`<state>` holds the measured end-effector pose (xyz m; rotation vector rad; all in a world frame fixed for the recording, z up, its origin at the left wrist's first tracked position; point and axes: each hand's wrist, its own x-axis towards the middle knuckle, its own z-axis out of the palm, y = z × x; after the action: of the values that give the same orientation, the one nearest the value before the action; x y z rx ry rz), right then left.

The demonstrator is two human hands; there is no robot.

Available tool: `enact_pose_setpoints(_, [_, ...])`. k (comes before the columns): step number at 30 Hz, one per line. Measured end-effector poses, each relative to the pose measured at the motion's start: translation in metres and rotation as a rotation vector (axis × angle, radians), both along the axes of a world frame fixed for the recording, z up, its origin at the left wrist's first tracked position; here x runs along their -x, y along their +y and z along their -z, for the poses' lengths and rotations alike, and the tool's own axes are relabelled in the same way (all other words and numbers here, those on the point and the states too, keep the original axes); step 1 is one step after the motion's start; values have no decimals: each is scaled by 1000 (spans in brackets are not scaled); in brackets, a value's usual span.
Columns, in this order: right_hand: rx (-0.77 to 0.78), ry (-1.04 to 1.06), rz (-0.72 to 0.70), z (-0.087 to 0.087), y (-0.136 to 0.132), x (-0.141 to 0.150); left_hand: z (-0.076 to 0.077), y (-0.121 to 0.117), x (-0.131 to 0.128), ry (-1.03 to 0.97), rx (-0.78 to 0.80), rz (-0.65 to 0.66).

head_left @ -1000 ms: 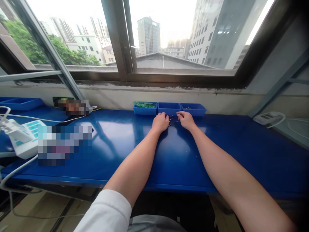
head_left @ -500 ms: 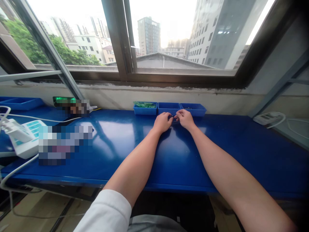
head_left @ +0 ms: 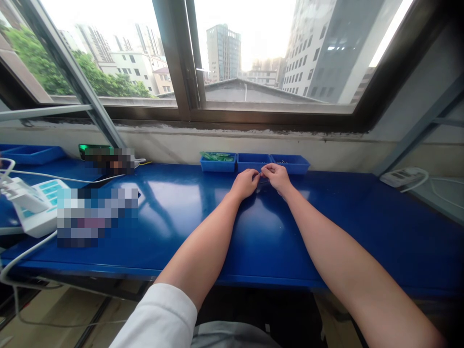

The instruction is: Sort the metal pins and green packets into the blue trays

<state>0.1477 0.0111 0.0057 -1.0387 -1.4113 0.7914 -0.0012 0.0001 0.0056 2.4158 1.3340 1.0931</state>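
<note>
Just in front of the bins, my left hand (head_left: 245, 182) and my right hand (head_left: 277, 179) meet fingertip to fingertip. Both are closed in a pinch, palms down above the blue tabletop. Between their fingertips shows a small thin piece (head_left: 260, 174), too small to tell its kind. Behind the hands stand three joined blue bins. Green slender pieces fill the left bin (head_left: 218, 167); the middle bin (head_left: 250, 167) is partly hidden by my fingers. A few small thin pieces lie in the right bin (head_left: 299, 167).
On the left are a white device with blue-green strips (head_left: 54, 186), white cables, a blurred patch and a dark device with a green-lit screen (head_left: 94, 149). More blue trays (head_left: 39, 154) sit at the far left. A white power strip (head_left: 398, 177) lies at the right.
My hands were apart, with several thin pieces showing by my left fingers. They came together and now pinch at one small piece. The screen at the left has turned green.
</note>
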Motion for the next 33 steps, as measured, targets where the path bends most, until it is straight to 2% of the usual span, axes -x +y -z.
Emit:
enact_pose_setpoints(4, [23,16,-17,1,2,-1,-1,-1,-1,6,13,5])
enact_pose_setpoints(8, [-34,-19,-5,2,3,-1,-3,-2,-1,36,23,-37])
enact_pose_setpoints(16, [-89,-249,105,-3,-3,-3,1,2,1,75,34,-130])
enact_pose_setpoints(21, [-153,-620,387,-5,-3,-8,1,4,2,69,133,-296])
enact_pose_setpoints(24, [-86,-807,416,-3,-2,-9,2,5,3,96,187,-331])
enact_pose_setpoints(28, [-65,-878,393,2,0,-9,4,5,3,117,209,-320])
enact_pose_setpoints(31, [-154,-822,438,2,0,-8,3,5,4,151,223,-275])
enact_pose_setpoints(33, [-194,-807,397,1,-1,-8,3,5,3,199,231,-228])
